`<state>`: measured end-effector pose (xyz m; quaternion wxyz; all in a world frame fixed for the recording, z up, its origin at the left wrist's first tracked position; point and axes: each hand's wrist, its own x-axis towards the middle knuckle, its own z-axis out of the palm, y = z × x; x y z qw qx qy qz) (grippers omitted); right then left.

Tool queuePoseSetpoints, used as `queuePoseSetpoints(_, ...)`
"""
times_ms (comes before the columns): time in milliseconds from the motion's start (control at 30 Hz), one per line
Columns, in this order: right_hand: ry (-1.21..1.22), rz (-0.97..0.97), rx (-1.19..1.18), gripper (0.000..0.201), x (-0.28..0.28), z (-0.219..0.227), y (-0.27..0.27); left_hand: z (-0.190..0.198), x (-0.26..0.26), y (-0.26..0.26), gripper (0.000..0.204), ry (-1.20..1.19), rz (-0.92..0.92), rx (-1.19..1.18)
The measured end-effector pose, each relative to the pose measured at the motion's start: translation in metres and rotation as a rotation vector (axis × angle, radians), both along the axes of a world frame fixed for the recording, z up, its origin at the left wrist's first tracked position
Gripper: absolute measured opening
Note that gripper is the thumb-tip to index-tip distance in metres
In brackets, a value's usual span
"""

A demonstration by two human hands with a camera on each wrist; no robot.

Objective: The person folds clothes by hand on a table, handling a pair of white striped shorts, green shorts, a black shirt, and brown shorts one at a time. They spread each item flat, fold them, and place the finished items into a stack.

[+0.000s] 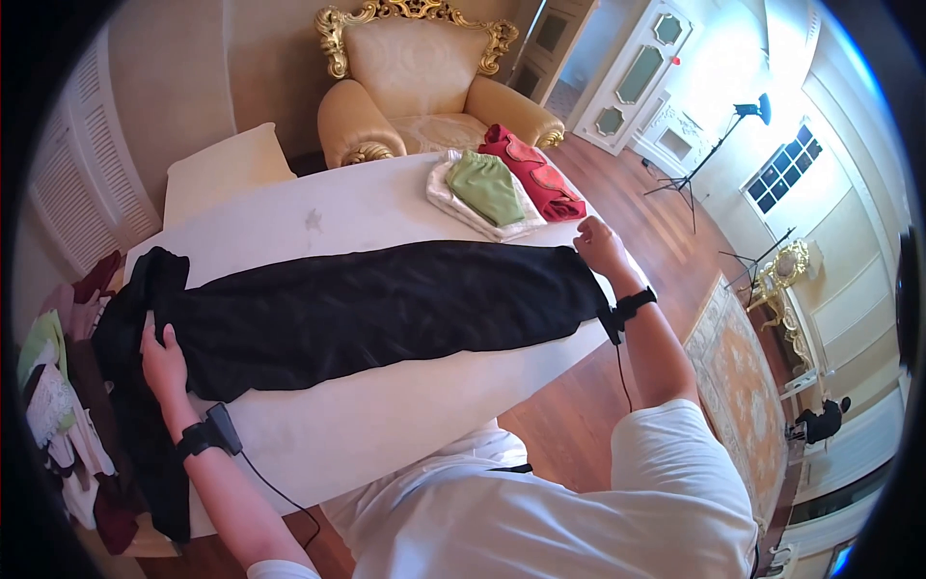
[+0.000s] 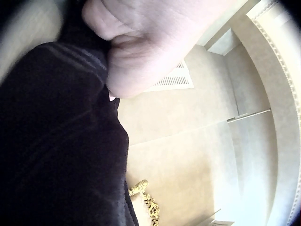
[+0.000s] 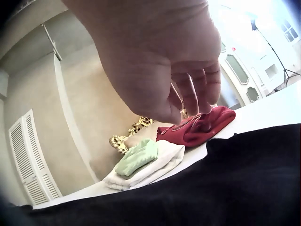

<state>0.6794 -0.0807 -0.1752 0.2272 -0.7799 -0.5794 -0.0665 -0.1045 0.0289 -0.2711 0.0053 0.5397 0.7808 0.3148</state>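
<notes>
A long black garment (image 1: 386, 309) lies stretched across the white table (image 1: 318, 429), its left end bunched and hanging over the edge. At that bunched end, my left hand (image 1: 166, 365) grips the cloth; in the left wrist view dark fabric (image 2: 61, 141) hides most of the fingers of the hand (image 2: 141, 47). My right hand (image 1: 602, 247) is just above the garment's far right corner. Its fingers are loosely bent with gaps between them and nothing in them, as the right wrist view shows the hand (image 3: 160, 61) over the black cloth (image 3: 225, 183).
A green folded cloth (image 1: 485, 186) on a white one (image 1: 446, 201), beside a red bundle (image 1: 540, 179), sits at the table's back right. Mixed clothes (image 1: 68, 415) are heaped at the left. Behind stand a gold armchair (image 1: 410, 72) and a cream-coloured surface (image 1: 227, 174).
</notes>
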Motion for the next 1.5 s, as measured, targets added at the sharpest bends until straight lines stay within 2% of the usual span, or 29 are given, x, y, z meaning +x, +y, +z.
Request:
queuePoseSetpoints(133, 0.067, -0.081, -0.291, 0.041, 0.012, -0.001, -0.013, -0.003, -0.003, 0.003, 0.047, -0.001, 0.020, -0.043)
queuePoseSetpoints(233, 0.017, -0.136, -0.485, 0.053, 0.023, -0.014, -0.021, -0.006, -0.004, 0.004, 0.048, 0.013, -0.003, -0.003)
queuePoseSetpoints(333, -0.077, -0.225, -0.490, 0.058, 0.033, -0.032, -0.027, -0.005, -0.003, 0.003, 0.049, 0.014, 0.011, -0.019)
queuePoseSetpoints(367, -0.162, -0.189, -0.378, 0.058, 0.036, -0.039, -0.031, -0.004, -0.003, 0.002, 0.049, 0.004, 0.008, -0.016)
queuePoseSetpoints(467, 0.103, -0.353, -0.603, 0.059, 0.029, -0.018, -0.031, -0.006, -0.003, 0.003, 0.050, -0.004, -0.002, -0.007)
queuePoseSetpoints(567, 0.153, -0.383, -0.584, 0.054, 0.027, -0.012, -0.043, -0.011, -0.009, 0.007, 0.050, 0.015, -0.001, -0.005)
queuePoseSetpoints(667, 0.312, -0.385, -0.715, 0.049, 0.028, -0.004, -0.051, -0.011, -0.010, 0.008, 0.050, 0.012, 0.000, -0.011)
queuePoseSetpoints(867, 0.448, -0.344, -0.561, 0.049, 0.018, 0.000, -0.062, -0.014, -0.013, 0.010, 0.050, 0.018, -0.007, -0.004)
queuePoseSetpoints(967, 0.423, -0.348, -0.792, 0.043, 0.012, 0.011, -0.059, -0.013, -0.012, 0.009, 0.050, 0.019, -0.011, -0.004)
queuePoseSetpoints(1067, 0.425, -0.313, -0.809, 0.040, 0.022, 0.003, -0.058, -0.010, -0.009, 0.007, 0.050, 0.011, -0.013, -0.015)
queuePoseSetpoints(1167, 0.484, -0.271, -0.714, 0.038, 0.020, 0.003, -0.061, -0.009, -0.008, 0.007, 0.051, 0.019, -0.004, -0.018)
queuePoseSetpoints(1267, 0.692, -0.291, -0.348, 0.041, 0.011, -0.002, -0.063, -0.010, -0.008, 0.008, 0.051, 0.023, 0.009, -0.024)
queuePoseSetpoints(1367, 0.717, -0.352, -0.255, 0.038, 0.010, -0.004, -0.058, -0.010, -0.008, 0.008, 0.052, 0.022, 0.010, -0.028)
queuePoseSetpoints(1467, 0.420, -0.280, -0.538, 0.032, 0.028, -0.004, -0.051, -0.009, -0.007, 0.007, 0.052, 0.016, 0.013, -0.031)
queuePoseSetpoints(1500, 0.455, -0.270, -0.529, 0.031, 0.031, -0.007, -0.050, -0.009, -0.007, 0.007, 0.051, 0.018, 0.019, -0.036)
